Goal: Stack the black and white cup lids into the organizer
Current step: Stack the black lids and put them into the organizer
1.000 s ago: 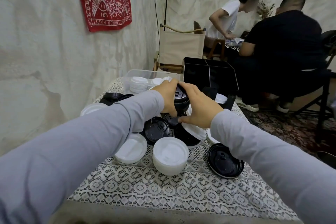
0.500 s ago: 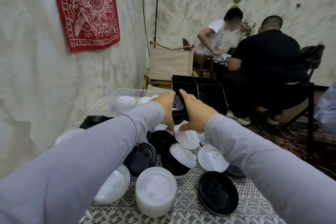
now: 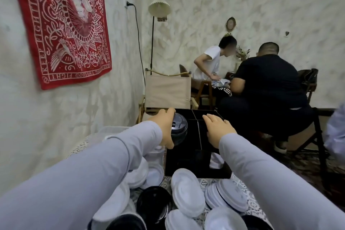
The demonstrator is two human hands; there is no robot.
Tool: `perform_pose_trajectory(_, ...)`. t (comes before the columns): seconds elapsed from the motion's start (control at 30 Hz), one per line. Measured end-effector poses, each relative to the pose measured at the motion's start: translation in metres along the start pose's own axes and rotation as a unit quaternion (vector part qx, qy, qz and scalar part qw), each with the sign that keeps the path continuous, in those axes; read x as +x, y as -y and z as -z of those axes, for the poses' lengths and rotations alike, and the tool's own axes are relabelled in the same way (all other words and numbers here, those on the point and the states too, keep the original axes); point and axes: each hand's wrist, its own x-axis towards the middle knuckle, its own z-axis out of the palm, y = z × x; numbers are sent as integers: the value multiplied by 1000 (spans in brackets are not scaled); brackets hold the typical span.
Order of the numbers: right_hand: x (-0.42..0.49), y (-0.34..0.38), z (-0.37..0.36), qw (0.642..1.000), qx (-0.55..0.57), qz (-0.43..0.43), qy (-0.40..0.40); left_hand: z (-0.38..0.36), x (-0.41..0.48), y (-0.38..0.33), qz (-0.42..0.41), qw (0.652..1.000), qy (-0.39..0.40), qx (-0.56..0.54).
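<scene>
Red wall hanging (image 3: 61, 24): on the wall, well to the left of the organizer (image 3: 196, 166) and above it.
Clear tub (image 3: 112, 130): just left of the organizer, mostly hidden by the left sleeve.
Loose black lids (image 3: 153, 203): in a stack on the near side of the organizer, towards its left corner.
Floor lamp (image 3: 159, 8): behind the organizer, against the wall.
Left hand (image 3: 164, 127): at the organizer's left top edge, curled round a stack of black lids (image 3: 179, 129), fingers over the far side and thumb on the near side.
Folding chair (image 3: 168, 89): directly behind the organizer, its canvas back facing the camera.
Stack of black lids: gripped over the organizer's left side, tilted so that its top faces the camera; not clearly down in a compartment.
White lids (image 3: 186, 192): heaped on the near side of the organizer, some leaning, some stacked.
Organizer: black box with an open top split by dividers.
Right hand (image 3: 218, 129): over the organizer's right-hand compartments, fingers straight and spread, holding nothing; whether it touches the rim cannot be told.
Lace cloth (image 3: 252, 205): under the organizer and the lids.
Person in a white shirt (image 3: 209, 61): far behind the organizer, bent over.
Person in a black shirt (image 3: 268, 84): seated behind and to the right of the organizer, back turned.
</scene>
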Motion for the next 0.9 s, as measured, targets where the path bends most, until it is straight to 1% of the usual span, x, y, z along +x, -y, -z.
perform_pose_trajectory(0.2, 38, 5, -9, 999, -46, 1, -15, 12, 21, 20, 3, 1000, -28, -6)
perform_pose_trajectory(0.33, 49, 4, -3, 998, -45, 6, -37, 15, 26, 30, 12, 999, -42, 4)
perform_pose_trajectory(0.5, 43, -2, 2, 998, -39, 10, -58, 27, 31, 38, 14, 997, -68, -18)
perform_pose_trajectory(0.73, 24, -5, 9, 989, -43, 22, -138, 48, 23, 33, 12, 995, -95, -31)
perform_pose_trajectory(0.9, 1, -6, 15, 982, -49, 23, -181, 58, 15, 20, -12, 991, -122, -60)
